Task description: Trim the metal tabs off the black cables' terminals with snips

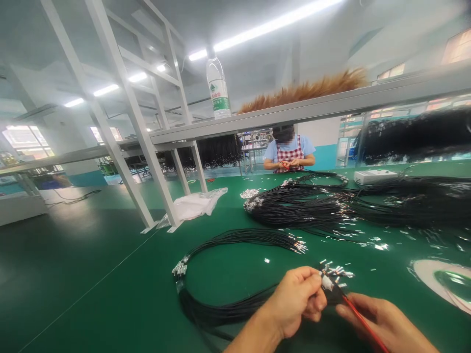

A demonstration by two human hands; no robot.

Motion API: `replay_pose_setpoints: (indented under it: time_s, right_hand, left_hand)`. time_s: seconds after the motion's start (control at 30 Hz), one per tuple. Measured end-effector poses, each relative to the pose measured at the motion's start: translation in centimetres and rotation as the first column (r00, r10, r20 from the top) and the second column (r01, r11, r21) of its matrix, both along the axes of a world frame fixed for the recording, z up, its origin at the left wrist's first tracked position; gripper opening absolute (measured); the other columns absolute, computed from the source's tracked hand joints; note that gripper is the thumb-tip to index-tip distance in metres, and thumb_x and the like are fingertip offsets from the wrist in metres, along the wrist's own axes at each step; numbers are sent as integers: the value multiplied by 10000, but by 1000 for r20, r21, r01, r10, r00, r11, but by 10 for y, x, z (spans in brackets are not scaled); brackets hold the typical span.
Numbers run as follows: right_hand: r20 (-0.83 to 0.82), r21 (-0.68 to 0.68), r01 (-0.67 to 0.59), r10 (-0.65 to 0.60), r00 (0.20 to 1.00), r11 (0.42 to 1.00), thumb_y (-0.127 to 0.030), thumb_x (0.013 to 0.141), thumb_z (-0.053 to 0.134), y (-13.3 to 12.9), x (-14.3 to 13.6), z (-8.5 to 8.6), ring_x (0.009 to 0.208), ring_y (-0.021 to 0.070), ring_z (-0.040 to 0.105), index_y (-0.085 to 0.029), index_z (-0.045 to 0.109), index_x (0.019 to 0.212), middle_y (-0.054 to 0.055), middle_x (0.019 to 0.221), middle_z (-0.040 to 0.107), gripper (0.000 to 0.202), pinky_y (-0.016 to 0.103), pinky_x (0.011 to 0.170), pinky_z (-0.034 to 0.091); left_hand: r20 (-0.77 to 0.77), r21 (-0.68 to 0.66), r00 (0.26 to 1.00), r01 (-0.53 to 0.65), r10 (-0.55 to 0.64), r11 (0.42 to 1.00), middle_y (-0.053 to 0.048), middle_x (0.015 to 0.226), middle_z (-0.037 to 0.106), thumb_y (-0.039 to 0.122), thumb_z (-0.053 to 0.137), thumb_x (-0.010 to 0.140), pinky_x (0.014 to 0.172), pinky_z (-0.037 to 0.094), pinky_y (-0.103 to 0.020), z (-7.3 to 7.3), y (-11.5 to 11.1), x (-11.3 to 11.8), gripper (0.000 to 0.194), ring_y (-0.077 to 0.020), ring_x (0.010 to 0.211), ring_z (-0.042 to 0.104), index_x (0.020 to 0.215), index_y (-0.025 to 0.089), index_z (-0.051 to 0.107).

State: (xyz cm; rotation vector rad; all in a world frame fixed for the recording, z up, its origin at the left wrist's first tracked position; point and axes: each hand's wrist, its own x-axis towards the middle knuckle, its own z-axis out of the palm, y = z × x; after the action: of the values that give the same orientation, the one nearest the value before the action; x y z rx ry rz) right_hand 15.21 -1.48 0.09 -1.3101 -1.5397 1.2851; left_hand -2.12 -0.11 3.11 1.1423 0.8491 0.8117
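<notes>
left hand [302, 295] pinched closed on a white piece [327, 283], apparently steadying it for the red pliers [360, 316], which right hand [388, 318] held half-curled over the table [121, 294], the looped wires [217, 314] lying to the left, seemingly for clearance.

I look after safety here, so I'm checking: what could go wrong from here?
The left hand has its fingertips close to the head of the red-handled tool in the right hand, so a slip might nick or pinch them. Small pale pieces lie loose on the green tabletop and could scatter if brushed.
</notes>
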Motion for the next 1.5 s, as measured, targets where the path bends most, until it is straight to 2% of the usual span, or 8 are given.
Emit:
replay_pose_setpoints:
  time_s: [0.17, 0.3, 0.4, 0.57, 0.67, 0.8, 1.27, 1.5]
  right_hand:
    - [65, 7, -30, 30, 997, 1000, -451, 651, 723, -1, 4, -1, 522, 117, 346, -183, 565, 550, -42, 551, 408, 327, 218, 456, 310]
    - [42, -7, -63, 63, 997, 998, -465, 639, 728, -1, 2, 1, 492, 106, 329, -184, 584, 576, -49, 527, 400, 322, 217, 437, 282]
    - [67, -1, -79, 79, 995, 997, -519, 662, 688, 4, 2, -8, 457, 93, 333, -182, 569, 585, -53, 498, 408, 365, 210, 421, 264]
    - [91, -27, 18, -15, 996, 999, -636, 640, 634, 14, 4, -23, 325, 63, 323, -192, 507, 546, -67, 429, 419, 472, 205, 344, 208]
    - [-120, -6, 198, -197, 973, 980, -661, 646, 624, 12, 3, -14, 316, 55, 362, -183, 541, 596, -67, 435, 450, 488, 195, 365, 216]
    - [-403, -54, 331, -324, 856, 942, -618, 551, 742, 4, -8, 3, 349, 60, 417, -175, 600, 692, -54, 468, 512, 486, 190, 384, 265]
    - [-449, -127, 290, -316, 836, 949, -563, 588, 752, 1, -11, -9, 344, 54, 370, -176, 628, 692, -67, 426, 442, 419, 190, 383, 264]
    - [-513, -143, 193, -240, 824, 971, -535, 579, 773, -5, -13, 5, 357, 33, 306, -168, 614, 642, -71, 441, 433, 404, 179, 377, 234]
  left_hand:
    - [-267, 482, 923, -122, 278, 868, 51, 521, 451, 364, 401, 897, 546, 272, -251, -3, -5, 3, 276, -75, 497, 372, 745, 171, 526]
    - [-86, 159, 995, -35, 50, 987, 63, 484, 434, 417, 477, 851, 460, 225, -238, -1, -2, 0, 265, -59, 407, 302, 746, 174, 495]
    - [192, -44, 972, 146, -135, 988, 83, 456, 415, 464, 610, 770, 416, 147, -230, 9, -2, -3, 333, -24, 351, 177, 708, 184, 440]
    - [286, -35, 950, 145, -129, 989, 69, 478, 483, 481, 681, 722, 405, 141, -222, 20, -4, -1, 388, -8, 338, 190, 727, 174, 445]
    - [195, -25, 980, 44, -38, 999, 63, 485, 519, 547, 696, 667, 397, 162, -209, 9, -2, 6, 462, -13, 335, 237, 786, 173, 451]
    - [87, 17, 992, 94, -96, 995, 80, 451, 514, 681, 657, 589, 373, 174, -209, -10, 2, 16, 593, -17, 288, 237, 824, 181, 439]
    - [-99, 169, 995, -1, 18, 986, 57, 471, 496, 673, 557, 692, 403, 207, -216, -29, -2, 26, 514, -38, 335, 292, 794, 175, 477]
    - [59, -37, 980, 192, -189, 981, 27, 502, 518, 582, 619, 681, 460, 243, -216, -14, -6, 17, 446, -50, 380, 342, 765, 159, 503]
